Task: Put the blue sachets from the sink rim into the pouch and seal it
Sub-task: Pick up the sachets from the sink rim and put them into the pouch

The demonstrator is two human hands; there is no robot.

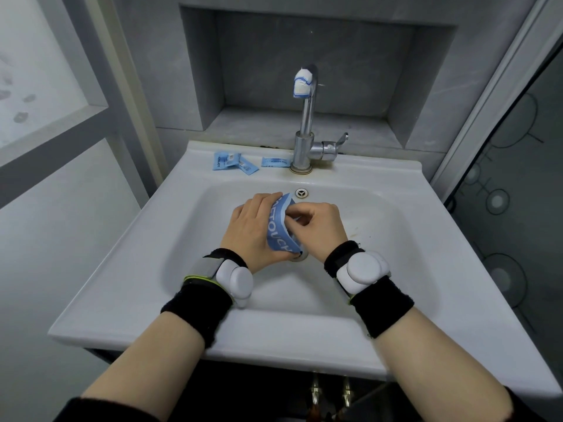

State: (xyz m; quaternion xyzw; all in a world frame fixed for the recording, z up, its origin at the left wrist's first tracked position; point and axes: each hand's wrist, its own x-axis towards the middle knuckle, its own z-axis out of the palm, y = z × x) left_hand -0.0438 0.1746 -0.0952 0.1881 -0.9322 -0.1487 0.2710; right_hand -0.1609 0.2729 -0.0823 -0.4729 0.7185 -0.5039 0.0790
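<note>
Gripping the blue pouch over the sink, the left hand wraps its side while the right hand pinches its mouth edge; three blue sachets lie on the back rim beside the faucet.

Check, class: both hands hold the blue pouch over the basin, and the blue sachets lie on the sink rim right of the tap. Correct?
No. The left hand and right hand hold the blue pouch over the basin, but the head view shows the blue sachets on the sink rim left of the tap.
</note>
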